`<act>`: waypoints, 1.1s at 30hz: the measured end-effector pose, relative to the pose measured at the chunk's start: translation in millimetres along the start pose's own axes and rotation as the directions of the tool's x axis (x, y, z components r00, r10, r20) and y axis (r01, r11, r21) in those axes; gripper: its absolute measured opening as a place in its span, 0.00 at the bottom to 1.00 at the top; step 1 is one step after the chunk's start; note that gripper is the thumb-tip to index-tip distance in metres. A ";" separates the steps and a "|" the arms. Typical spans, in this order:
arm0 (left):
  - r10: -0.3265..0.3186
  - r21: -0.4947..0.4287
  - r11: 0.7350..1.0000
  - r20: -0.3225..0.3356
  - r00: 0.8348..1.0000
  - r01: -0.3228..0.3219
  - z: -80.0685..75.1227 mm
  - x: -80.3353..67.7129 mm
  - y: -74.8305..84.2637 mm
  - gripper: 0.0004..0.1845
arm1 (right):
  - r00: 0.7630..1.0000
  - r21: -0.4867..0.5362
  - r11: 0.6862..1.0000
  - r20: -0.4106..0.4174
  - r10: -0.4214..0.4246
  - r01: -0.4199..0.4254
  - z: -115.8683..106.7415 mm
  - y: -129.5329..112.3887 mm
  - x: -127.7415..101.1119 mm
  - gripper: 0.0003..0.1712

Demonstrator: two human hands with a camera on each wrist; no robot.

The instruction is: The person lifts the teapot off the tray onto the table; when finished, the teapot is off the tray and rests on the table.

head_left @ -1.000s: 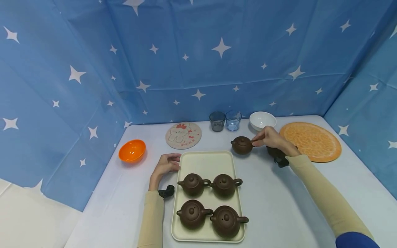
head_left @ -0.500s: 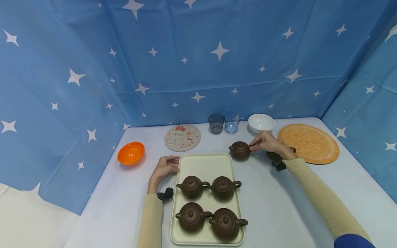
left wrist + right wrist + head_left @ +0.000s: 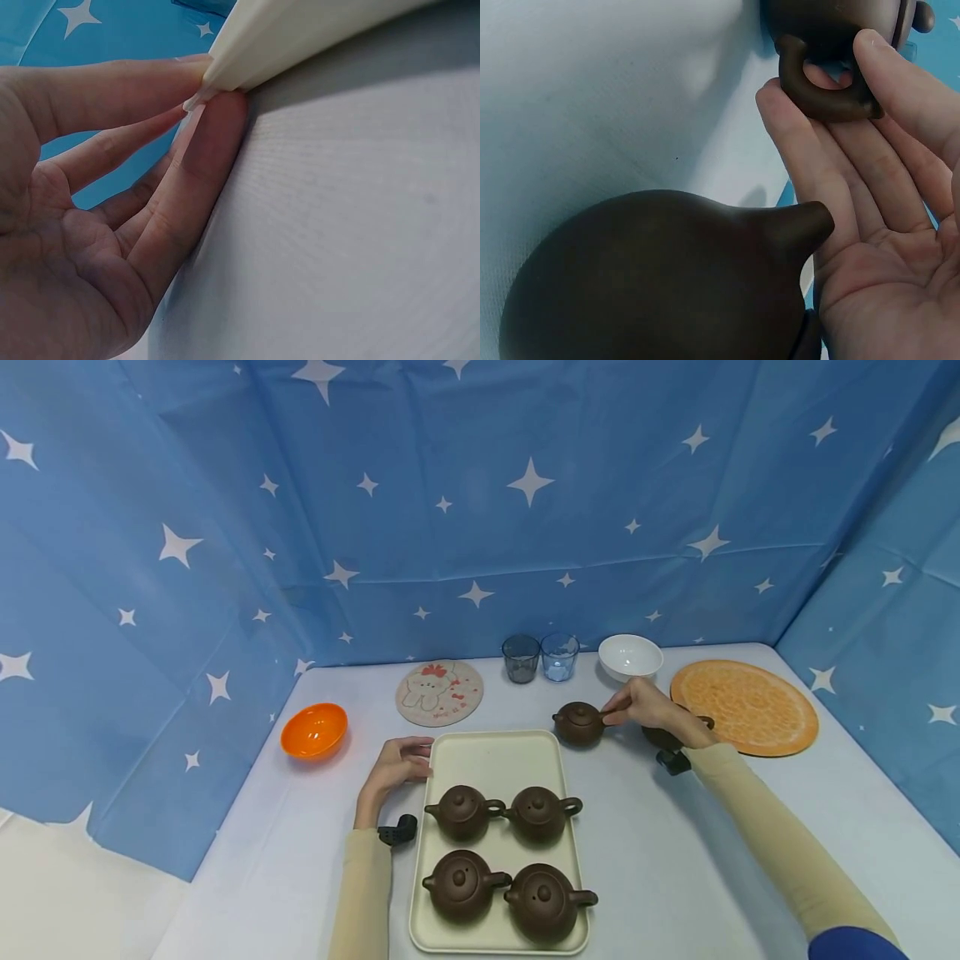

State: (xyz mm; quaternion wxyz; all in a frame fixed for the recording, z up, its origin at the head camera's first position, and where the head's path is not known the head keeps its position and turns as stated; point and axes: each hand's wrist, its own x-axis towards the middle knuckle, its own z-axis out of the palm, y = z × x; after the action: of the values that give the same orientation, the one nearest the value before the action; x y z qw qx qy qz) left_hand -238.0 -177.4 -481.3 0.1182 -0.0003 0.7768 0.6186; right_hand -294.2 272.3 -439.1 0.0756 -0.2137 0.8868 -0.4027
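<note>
My right hand [image 3: 647,704] pinches the handle of a small brown teapot [image 3: 579,724], which appears to stand on the table beyond the tray's right corner. In the right wrist view, thumb and fingers lie around that handle [image 3: 829,105]. Another brown teapot [image 3: 652,277] sits close under the right wrist; in the head view the forearm partly hides it. My left hand [image 3: 393,768] pinches the left rim of the cream tray [image 3: 491,756], with thumb above and a finger below the edge [image 3: 247,56]. Several brown teapots stand on the tray in two rows, spouts to the left.
An orange bowl [image 3: 315,732] is at the left. Along the back are a round bunny mat [image 3: 439,693], a grey glass [image 3: 521,658], a blue glass [image 3: 559,657] and a white bowl [image 3: 630,657]. An orange round mat [image 3: 745,707] lies at the right, near the right forearm.
The head view has shifted slightly. My right hand and its teapot have come a little lower or nearer to me, then stayed put. The left hand keeps its place on the tray.
</note>
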 end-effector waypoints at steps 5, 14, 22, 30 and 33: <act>-0.001 -0.010 1.000 0.002 1.000 0.001 0.0 0.3 0.3 0.31 | 1.000 -0.024 1.000 0.004 0.010 -0.010 -0.8 -3.2 0.0 0.09; -0.009 -0.015 1.000 0.032 0.999 0.009 0.4 -3.9 6.5 0.32 | 0.998 -0.056 0.998 -0.054 0.007 -0.010 -6.4 -17.0 0.8 0.10; -0.012 -0.016 1.000 0.055 0.998 0.013 -0.4 -10.9 19.0 0.32 | 0.996 -0.023 0.999 -0.076 -0.049 0.048 -3.0 -49.0 -4.9 0.10; -0.004 -0.016 1.000 0.016 1.000 0.004 -0.7 1.5 0.0 0.32 | 0.991 0.017 0.991 0.009 -0.132 0.132 24.4 -68.6 -17.5 0.12; 0.005 -0.006 1.000 0.008 1.000 -0.005 -0.5 1.0 -0.4 0.31 | 0.987 0.063 0.987 0.064 -0.149 0.145 37.2 -72.8 -24.2 0.13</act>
State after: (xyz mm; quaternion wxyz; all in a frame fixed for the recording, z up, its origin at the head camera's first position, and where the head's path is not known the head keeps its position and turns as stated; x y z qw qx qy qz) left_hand -239.1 -177.9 -481.8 0.1198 0.0036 0.7743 0.6213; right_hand -237.9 215.0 -410.4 0.0822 -0.2900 0.8533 -0.4254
